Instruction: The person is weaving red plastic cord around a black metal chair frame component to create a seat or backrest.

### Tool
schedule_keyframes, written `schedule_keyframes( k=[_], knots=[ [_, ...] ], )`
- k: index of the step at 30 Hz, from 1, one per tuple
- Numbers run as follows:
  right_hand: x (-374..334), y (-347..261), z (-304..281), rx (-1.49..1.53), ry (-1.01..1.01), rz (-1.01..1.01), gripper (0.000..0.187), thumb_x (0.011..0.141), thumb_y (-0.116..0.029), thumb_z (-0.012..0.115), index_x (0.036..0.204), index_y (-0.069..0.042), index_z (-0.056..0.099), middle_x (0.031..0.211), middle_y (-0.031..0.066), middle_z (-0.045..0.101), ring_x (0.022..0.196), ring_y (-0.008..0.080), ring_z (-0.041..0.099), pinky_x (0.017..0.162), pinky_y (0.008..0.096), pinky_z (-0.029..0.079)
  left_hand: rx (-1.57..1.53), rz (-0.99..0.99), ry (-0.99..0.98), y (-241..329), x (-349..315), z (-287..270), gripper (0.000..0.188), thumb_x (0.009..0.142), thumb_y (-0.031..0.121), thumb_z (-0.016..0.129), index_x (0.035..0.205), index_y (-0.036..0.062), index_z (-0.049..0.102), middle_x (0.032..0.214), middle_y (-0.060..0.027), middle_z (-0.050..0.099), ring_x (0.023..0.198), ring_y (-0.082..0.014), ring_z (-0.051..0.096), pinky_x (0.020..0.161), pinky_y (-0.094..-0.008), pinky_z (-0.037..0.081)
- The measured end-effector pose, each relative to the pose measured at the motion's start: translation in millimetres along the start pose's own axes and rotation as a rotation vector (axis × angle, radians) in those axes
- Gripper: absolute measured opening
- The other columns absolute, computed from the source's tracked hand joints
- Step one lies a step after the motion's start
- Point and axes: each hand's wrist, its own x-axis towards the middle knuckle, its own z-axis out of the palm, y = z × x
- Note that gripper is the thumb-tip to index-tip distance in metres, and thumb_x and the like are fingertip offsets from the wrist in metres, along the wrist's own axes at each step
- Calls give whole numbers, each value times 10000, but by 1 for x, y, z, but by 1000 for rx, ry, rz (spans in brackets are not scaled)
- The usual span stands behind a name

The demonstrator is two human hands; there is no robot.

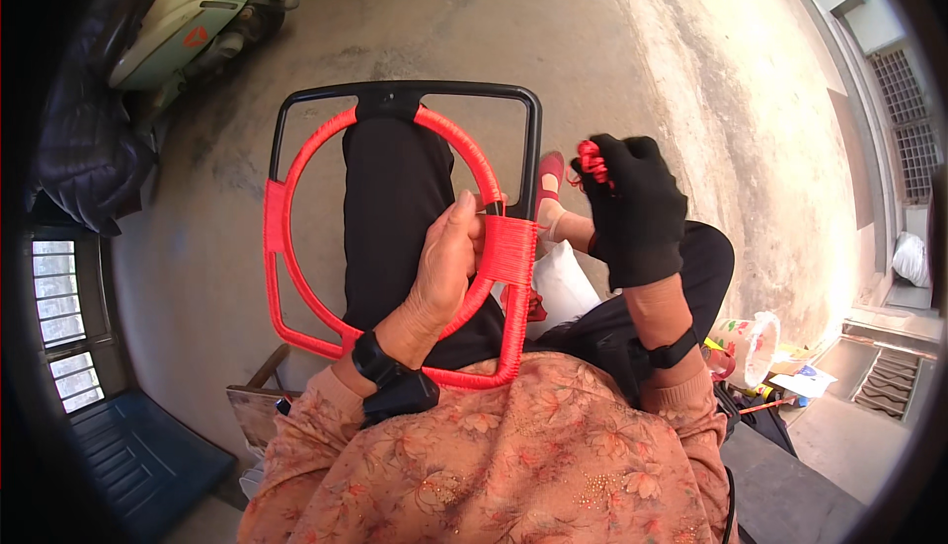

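Upright over my lap stands a square frame with rounded corners, its upper part bare black. Red cord covers its lower part, and a round ring inside it is wrapped in the same red. A broad band of cord binds ring and frame together at the right side. My bare left hand grips the ring beside that band, thumb up, the other fingers partly hidden behind it. To the right, my right hand, in a black glove, is closed round a small bundle of red cord, apart from the frame.
Between my legs lies a white bag, with a red shoe beyond it. A patterned white bucket stands at the right among small items. A pale scooter is parked at the far left, and a dark blue seat stands at the lower left.
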Motion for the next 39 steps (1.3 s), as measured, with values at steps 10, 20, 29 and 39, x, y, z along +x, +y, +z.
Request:
schedule_keyframes(
  k=[10, 20, 29, 39],
  knots=[
    [-22, -24, 14, 687, -197, -58, 267, 876, -99, 583, 1135, -32, 580, 1106, 99, 617, 1005, 218, 607, 835, 334, 497, -1, 232, 100, -5, 3, -8, 252, 1012, 193, 419, 1172, 28, 524, 1039, -54, 627, 894, -135, 637, 803, -292, 525],
    [-18, 3, 67, 1404, -887, 128, 363, 886, -104, 617, 1222, 22, 555, 1143, 72, 613, 1020, 131, 575, 884, 279, 461, 96, 148, 157, -12, 8, -2, 252, 927, -25, 451, 1169, -10, 522, 1105, -78, 591, 972, -142, 590, 858, -272, 489],
    [-42, 84, 10, 349, -172, 230, 375, 803, -128, 673, 1143, 5, 590, 1138, 90, 629, 987, 208, 614, 851, 309, 481, -12, 55, 171, -5, 6, -3, 222, 983, 170, 448, 1129, 20, 519, 949, -61, 620, 792, -105, 620, 723, -254, 520],
    [-41, 222, -11, 1609, 525, 710, 266, 848, -110, 610, 1089, 1, 593, 971, 52, 606, 874, 171, 578, 773, 310, 475, -17, 142, 43, -2, 2, -1, 174, 953, 104, 545, 1082, -10, 517, 950, -75, 656, 833, -96, 632, 744, -233, 511]
  ],
)
